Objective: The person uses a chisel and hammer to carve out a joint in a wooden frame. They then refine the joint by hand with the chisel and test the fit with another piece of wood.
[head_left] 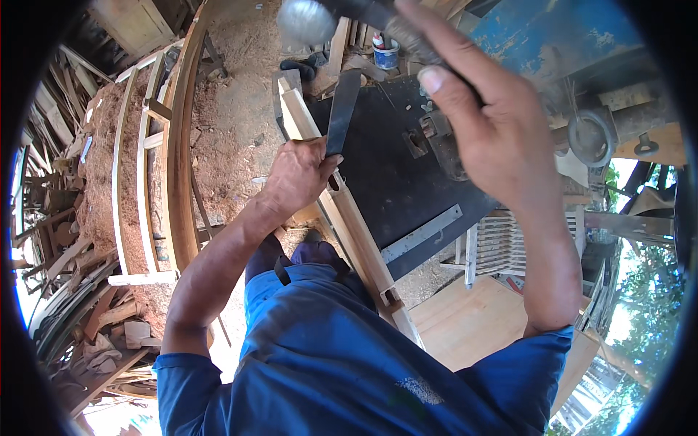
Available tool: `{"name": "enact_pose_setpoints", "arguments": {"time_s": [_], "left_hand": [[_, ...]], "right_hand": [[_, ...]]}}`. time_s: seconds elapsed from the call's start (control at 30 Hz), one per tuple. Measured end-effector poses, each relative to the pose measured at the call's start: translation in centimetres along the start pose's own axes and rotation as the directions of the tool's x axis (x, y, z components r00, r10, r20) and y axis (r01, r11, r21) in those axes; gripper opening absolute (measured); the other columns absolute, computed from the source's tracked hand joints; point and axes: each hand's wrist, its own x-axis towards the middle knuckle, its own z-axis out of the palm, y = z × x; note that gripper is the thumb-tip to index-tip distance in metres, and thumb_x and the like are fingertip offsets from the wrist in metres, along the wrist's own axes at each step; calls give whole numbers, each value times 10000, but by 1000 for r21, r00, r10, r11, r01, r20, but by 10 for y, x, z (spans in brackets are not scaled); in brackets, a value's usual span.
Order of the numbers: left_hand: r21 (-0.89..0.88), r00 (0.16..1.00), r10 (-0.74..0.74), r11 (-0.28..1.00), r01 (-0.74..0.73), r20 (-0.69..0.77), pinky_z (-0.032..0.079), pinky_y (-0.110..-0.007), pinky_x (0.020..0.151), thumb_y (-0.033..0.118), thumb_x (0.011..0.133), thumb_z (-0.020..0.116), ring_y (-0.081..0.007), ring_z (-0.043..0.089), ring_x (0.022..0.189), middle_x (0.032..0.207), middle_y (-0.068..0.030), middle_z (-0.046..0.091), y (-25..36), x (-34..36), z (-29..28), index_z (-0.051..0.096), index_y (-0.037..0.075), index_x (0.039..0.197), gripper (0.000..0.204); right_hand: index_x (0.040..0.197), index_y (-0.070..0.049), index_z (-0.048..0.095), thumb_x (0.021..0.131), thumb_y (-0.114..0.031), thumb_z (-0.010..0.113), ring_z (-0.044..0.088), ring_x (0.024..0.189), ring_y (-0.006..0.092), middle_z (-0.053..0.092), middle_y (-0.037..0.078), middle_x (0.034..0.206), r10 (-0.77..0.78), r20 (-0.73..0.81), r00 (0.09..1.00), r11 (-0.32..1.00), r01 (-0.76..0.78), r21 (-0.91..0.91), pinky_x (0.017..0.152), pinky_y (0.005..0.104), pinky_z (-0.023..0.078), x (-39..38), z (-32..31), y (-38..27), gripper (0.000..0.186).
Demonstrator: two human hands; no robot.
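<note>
My left hand is closed around a flat, dark metal blade, which stands up from a long pale wooden beam with slots cut into it. My right hand grips a hammer, blurred and raised high at the top of the view; its handle is mostly behind my fingers. The beam lies along the left side of a black work surface, where a metal strip is fixed. A dark metal fitting is partly hidden by my right hand.
Long wooden frames lie over shavings at left, beside piled scrap wood. Behind the work surface are a small tub and a weathered blue panel. A slatted wooden piece and a plywood sheet are at right.
</note>
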Motion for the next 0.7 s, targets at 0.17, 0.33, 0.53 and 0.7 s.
{"name": "enact_pose_setpoints", "arguments": {"time_s": [0.17, 0.33, 0.53, 0.7], "left_hand": [[-43, 1000, -4, 999, 3, -16, 534, -498, 660, 204, 892, 754, -427, 671, 717, 723, -218, 650, 2, 0, 2, 601, -11, 837, 270], [-89, 997, -73, 993, 72, -7, 522, -485, 644, 225, 890, 773, -398, 680, 695, 693, -220, 632, -1, 0, 1, 612, -33, 798, 319], [-132, 983, -185, 974, 182, -12, 526, -448, 652, 236, 889, 781, -349, 687, 688, 704, -205, 641, -10, 9, -19, 659, -26, 858, 291], [-72, 987, -156, 985, 158, 37, 566, -459, 701, 183, 895, 753, -381, 727, 784, 780, -219, 699, -3, 8, -27, 665, -15, 903, 218]], "right_hand": [[1445, -229, 588, 1004, -170, 590, 664, 1137, 345, 671, 159, 1312, 63, 2, 998, 998, -63, -24, 988, 392, 501, 3, -3, -1, 445], [1518, -22, 449, 1074, -220, 548, 612, 1264, 238, 618, 228, 1376, 40, -64, 997, 993, -33, 111, 1019, 342, 508, 7, -20, -17, 496], [1482, 16, 481, 1053, -224, 584, 587, 1297, 294, 578, 235, 1427, -15, -340, 940, 998, 35, 52, 1060, 395, 498, -12, -14, -32, 502], [1478, 20, 484, 1053, -224, 585, 539, 1354, 315, 552, 244, 1453, -33, -242, 970, 996, 51, 71, 1103, 408, 466, -15, -15, 1, 500]]}}
